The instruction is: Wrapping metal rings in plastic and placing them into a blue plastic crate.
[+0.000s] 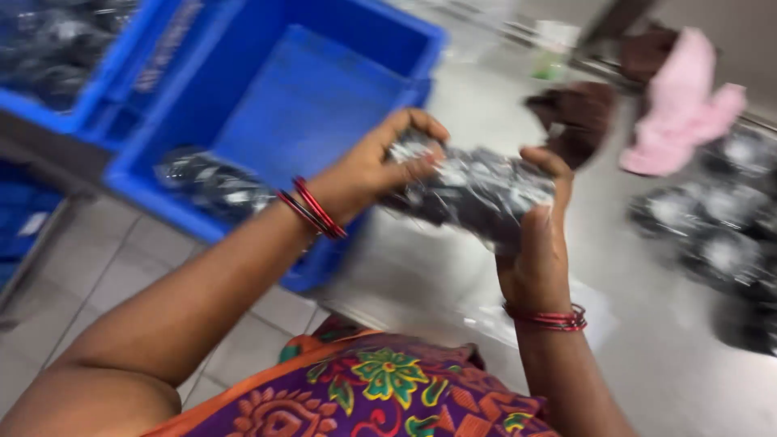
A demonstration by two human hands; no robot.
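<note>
Both my hands hold one clear plastic bag stuffed with something black, level in front of my chest. My left hand grips its left end with fingers curled over the top. The bag's right end and underside rest in my right hand. Red bangles ring both wrists. The picture is blurred by motion. The bag hangs over the near edge of a steel table, just right of a blue crate.
The blue crate holds one similar bag at its near left. A second blue crate at the far left has more dark bags. Several filled bags lie on the table's right. Another person's hands and a pink cloth are beyond.
</note>
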